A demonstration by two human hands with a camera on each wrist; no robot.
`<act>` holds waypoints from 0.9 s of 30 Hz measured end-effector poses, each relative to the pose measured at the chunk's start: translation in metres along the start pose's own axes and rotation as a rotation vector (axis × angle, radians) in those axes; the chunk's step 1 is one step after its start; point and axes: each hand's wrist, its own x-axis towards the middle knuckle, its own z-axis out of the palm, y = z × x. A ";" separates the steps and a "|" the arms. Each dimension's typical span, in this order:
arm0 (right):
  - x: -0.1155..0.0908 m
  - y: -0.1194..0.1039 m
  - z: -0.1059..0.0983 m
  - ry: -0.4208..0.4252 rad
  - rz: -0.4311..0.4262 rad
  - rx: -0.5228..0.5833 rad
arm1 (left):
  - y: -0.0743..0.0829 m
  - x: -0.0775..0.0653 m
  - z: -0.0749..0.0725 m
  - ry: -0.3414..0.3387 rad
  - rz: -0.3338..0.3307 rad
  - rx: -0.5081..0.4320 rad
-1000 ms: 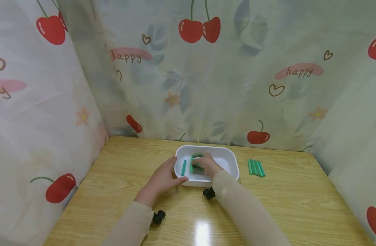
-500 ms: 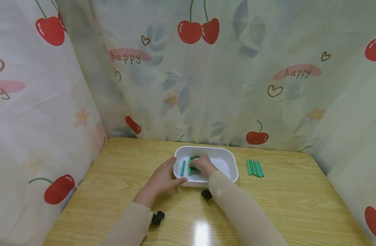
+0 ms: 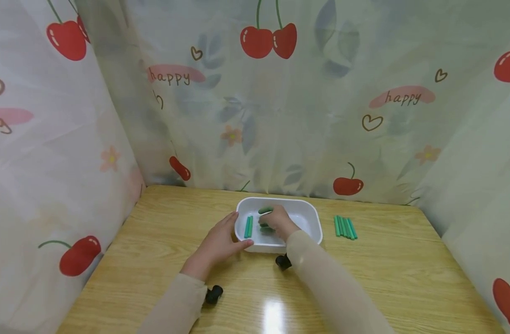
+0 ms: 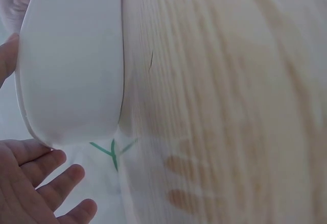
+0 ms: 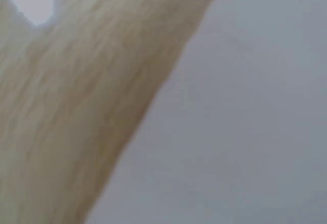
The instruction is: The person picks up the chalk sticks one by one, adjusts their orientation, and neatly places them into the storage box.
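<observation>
The white tray [image 3: 265, 248] sits on the desk [image 3: 384, 264] and serves as the reference. Left hand [image 3: 221, 239]: positioned at the tray's near left corner, thumb at the near rim, fingers at the left end. This grip is not clenched; extended digits bear on the tray from two sides, presumably to prevent sliding. Right hand [image 3: 278, 221]: inside the tray, near its middle, fingers apart. Its grip appears released, with no stick visible between the fingers; the right wrist view is too blurred to confirm this. Two green sticks [image 3: 247, 228] lie inside the tray toward its left end, parallel and side by side, probably aligned to leave floor space to their right. A row of green sticks [image 3: 341, 226] lies right of the tray, apart from it, probably placed there for right-hand access without obstructing the tray.
</observation>
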 end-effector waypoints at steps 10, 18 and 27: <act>-0.016 -0.016 -0.017 -0.084 -0.009 0.086 | -0.001 0.001 0.001 -0.002 -0.003 0.013; -0.029 -0.026 -0.031 -0.142 -0.055 0.058 | 0.000 0.001 0.000 0.002 -0.005 0.022; -0.045 -0.035 -0.051 -0.187 -0.106 0.046 | -0.001 0.001 0.000 0.007 0.007 0.020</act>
